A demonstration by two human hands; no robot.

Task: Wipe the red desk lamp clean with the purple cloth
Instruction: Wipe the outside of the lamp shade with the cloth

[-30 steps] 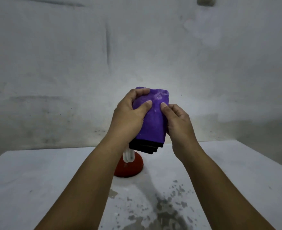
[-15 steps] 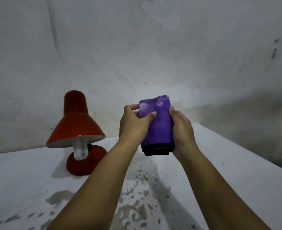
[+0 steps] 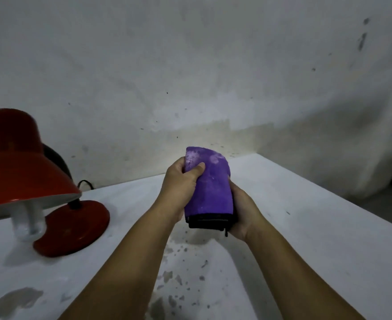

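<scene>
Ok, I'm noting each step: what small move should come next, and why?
Probably carry the cloth left to the lamp shade. Both hands, left and right, grip the folded cloth in the air, apart from the lamp, so no wiping is under way.

Folded purple cloth (image 3: 210,188) held upright above the table, red desk lamp (image 3: 28,181) standing at left.

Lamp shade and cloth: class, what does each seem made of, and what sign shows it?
Lamp shade: probably painted metal; glossy red outside, white inside, rigid cone.
Purple cloth: soft fabric, likely microfibre; matte, fuzzy, folded, with a black edge.
</scene>
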